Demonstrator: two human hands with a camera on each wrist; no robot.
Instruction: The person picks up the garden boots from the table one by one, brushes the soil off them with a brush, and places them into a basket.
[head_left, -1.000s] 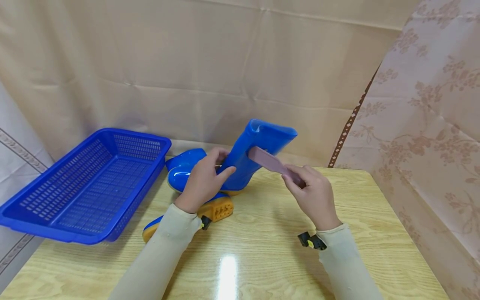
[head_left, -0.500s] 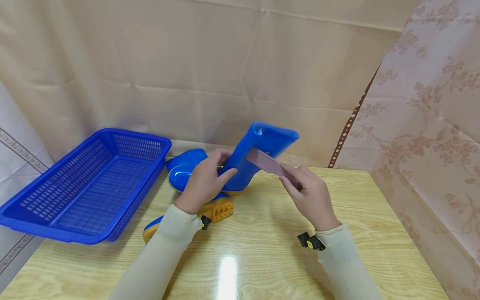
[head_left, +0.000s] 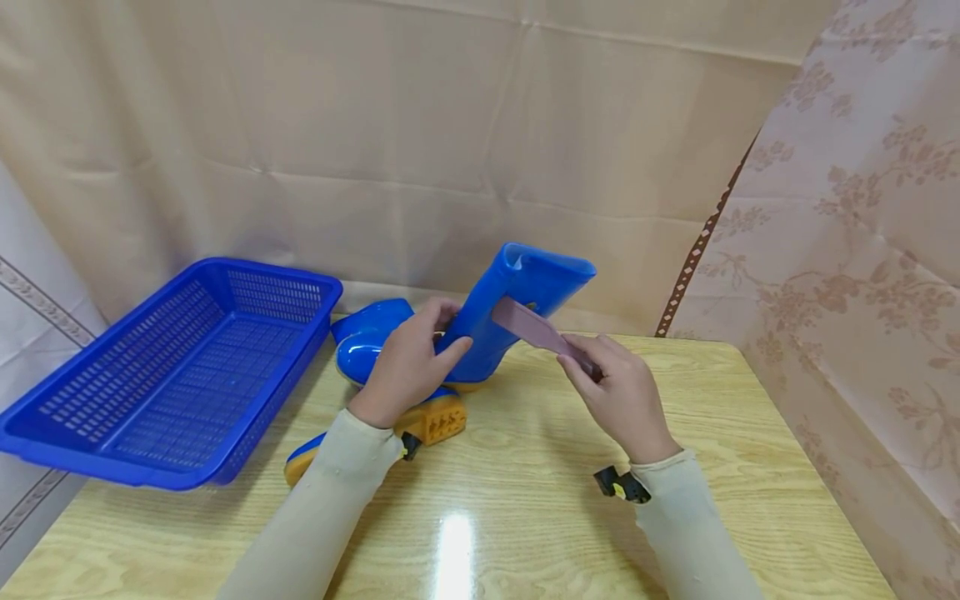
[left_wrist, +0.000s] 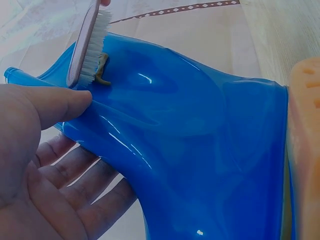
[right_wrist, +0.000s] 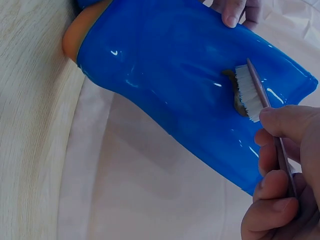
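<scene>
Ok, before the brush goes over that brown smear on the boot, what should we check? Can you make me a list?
1. Left hand holding the blue boot: ok, thumb in front, fingers behind.
2. Right hand gripping the brush: ok.
3. Bristles facing the boot: ok, they're right at the brown smear.
4. Smear all gone: not ok, some shows beside the bristles.
5. Boot's hidden side clean: cannot tell.
</scene>
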